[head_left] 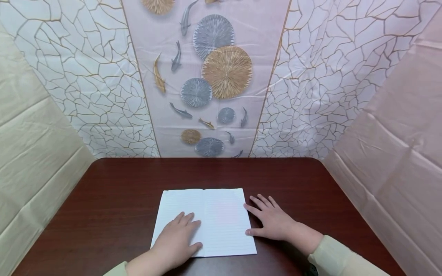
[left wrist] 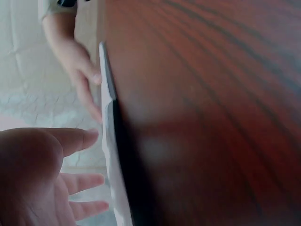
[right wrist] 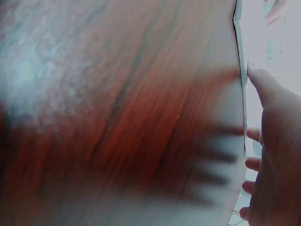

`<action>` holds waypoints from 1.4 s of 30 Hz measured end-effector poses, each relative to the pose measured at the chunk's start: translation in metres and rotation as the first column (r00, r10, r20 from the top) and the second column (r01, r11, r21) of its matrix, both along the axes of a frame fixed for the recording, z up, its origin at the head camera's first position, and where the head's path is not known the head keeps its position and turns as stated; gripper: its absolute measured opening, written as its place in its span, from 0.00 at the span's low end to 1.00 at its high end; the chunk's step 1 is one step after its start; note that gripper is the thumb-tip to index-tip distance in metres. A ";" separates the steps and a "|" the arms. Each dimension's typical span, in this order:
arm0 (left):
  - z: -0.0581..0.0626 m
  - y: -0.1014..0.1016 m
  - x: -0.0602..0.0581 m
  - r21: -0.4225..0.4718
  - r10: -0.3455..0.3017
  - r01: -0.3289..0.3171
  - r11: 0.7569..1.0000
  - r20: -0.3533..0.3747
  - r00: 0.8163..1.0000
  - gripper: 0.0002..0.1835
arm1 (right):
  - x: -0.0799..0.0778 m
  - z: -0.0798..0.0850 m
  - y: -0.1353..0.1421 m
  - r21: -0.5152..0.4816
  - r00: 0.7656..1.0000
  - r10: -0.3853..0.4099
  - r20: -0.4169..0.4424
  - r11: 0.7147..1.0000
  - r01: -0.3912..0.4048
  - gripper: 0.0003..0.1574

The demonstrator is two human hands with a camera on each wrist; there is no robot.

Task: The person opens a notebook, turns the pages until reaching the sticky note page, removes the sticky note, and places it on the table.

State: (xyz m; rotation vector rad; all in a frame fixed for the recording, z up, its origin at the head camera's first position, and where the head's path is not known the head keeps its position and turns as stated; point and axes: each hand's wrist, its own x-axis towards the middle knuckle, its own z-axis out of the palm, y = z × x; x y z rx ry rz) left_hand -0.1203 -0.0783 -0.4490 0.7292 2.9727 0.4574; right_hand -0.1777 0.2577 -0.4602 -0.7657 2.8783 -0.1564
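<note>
An open notebook point(head_left: 226, 218) with lined white pages lies on the dark red-brown table point(head_left: 114, 199). Over its left page is my left hand point(head_left: 176, 241), fingers extended and thumb pointing toward the centre fold. In the left wrist view, the fingertips come close to the page; whether they all touch it I cannot tell. My right hand point(head_left: 274, 220) is at the notebook's right edge with its fingers spread. The thumb and index tips reach that edge, while the other fingers extend over the table. Nothing is gripped by either hand.
A patterned cloth point(head_left: 207, 126) with fish and round motifs hangs behind the table's far edge. Pale fabric panels slope along the left point(head_left: 38, 153) and right point(head_left: 393, 153) sides. Table surface surrounds the notebook.
</note>
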 end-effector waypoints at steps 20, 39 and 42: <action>-0.010 0.014 -0.004 -0.054 -0.036 0.045 0.997 0.170 0.985 0.42 | 0.001 0.001 -0.001 -0.025 0.997 0.075 -0.001 0.997 -0.075 0.55; -0.008 0.015 -0.006 -0.049 -0.032 0.041 0.998 0.185 0.982 0.42 | 0.003 -0.002 0.001 -0.064 0.973 0.227 0.030 0.972 -0.225 0.67; -0.008 0.015 -0.006 -0.048 -0.028 0.037 0.998 0.184 0.982 0.42 | 0.002 -0.003 0.000 -0.062 0.973 0.229 0.016 0.972 -0.228 0.66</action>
